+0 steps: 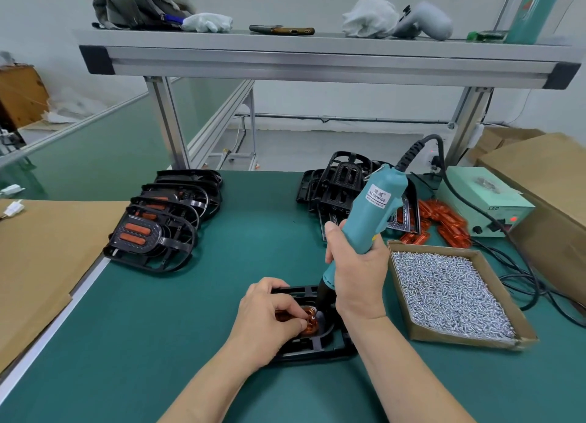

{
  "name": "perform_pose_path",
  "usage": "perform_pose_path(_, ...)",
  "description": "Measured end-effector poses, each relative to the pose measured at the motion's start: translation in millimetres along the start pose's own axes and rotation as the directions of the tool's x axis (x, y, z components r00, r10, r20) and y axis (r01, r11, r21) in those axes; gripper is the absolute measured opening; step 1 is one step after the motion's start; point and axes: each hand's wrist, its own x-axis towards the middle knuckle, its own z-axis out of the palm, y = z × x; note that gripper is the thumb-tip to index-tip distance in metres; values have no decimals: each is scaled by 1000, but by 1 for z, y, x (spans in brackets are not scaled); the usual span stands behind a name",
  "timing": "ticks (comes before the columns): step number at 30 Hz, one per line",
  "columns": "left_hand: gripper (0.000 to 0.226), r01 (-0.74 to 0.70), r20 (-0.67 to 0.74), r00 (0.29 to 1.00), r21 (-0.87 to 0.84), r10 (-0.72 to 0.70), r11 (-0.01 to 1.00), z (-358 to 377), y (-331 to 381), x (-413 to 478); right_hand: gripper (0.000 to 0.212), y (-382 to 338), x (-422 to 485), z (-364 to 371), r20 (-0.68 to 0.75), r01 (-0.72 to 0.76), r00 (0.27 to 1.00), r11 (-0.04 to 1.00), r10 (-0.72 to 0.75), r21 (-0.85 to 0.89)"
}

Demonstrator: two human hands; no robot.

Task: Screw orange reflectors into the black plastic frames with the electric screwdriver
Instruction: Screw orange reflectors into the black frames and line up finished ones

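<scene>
Fastening midway: right hand (358,264) gripped the electric screwdriver (371,213) over the orange reflector (310,323), pinched by left hand (269,314) in a black frame (314,346) on the bench (158,327); finished frames (165,222) lay left, empty frames (336,184) right.

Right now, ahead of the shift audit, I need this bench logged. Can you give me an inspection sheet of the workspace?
Surface: green mat; cardboard sheet at left.
Job's things: black frame holds an orange reflector; finished frames stacked left; empty frames and loose reflectors far right; screw box right.
Clutter: phone and white cloths on the shelf.
Hands: left hand pinches the orange reflector; right hand grips the electric screwdriver, tip down.
Cables: cord arcs past the power unit; others loop right.
Surroundings: cardboard boxes at right.
</scene>
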Motion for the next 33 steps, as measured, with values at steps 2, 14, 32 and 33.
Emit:
perform_pose_path(2,21,2,1,1000,-7,-2,1000,0,0,0,26,0,2,-2,-17,-19,1000,1000,19,9)
perform_pose_path(14,19,12,7,1000,-39,-11,999,1,-4,1,20,-24,26,-20,-124,-31,991,996,41,78)
perform_pose_path(32,22,9,16,1000,-46,-8,999,2,-9,1,33,10,73,-91,-308,-490,839,869,449,-66)
perform_pose_path(33,22,10,15,1000,-45,-9,999,2,-9,1,35,11,74,-94,-313,-498,841,859,442,-123)
